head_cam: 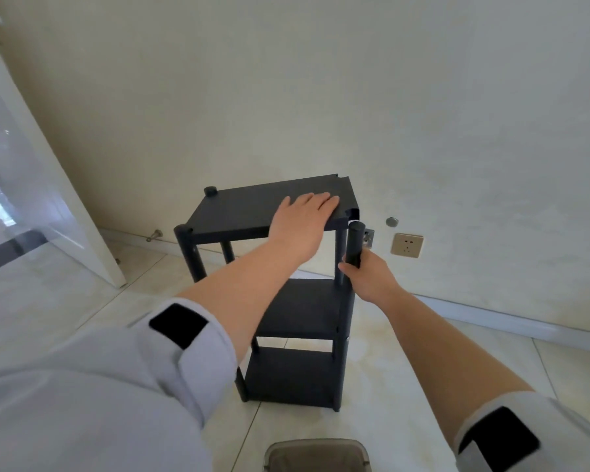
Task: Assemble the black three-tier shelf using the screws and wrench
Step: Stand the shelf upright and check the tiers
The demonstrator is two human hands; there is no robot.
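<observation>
The black three-tier shelf (246, 212) stands upright on the tiled floor near the wall. My left hand (300, 223) lies flat on the top tier, fingers straight, pressing near its right side. My right hand (365, 274) grips a black post (356, 243) at the shelf's near right corner; the post's top stands beside the notched corner of the top tier. Round post tops show at the top tier's two left corners. No screws or wrench are visible.
A white door (31, 172) leans open at the left, with a door stop (154, 236) at the skirting. A wall socket (406, 245) and a round wall fitting (392, 221) are right of the shelf. A grey bin (317, 454) sits at the bottom edge.
</observation>
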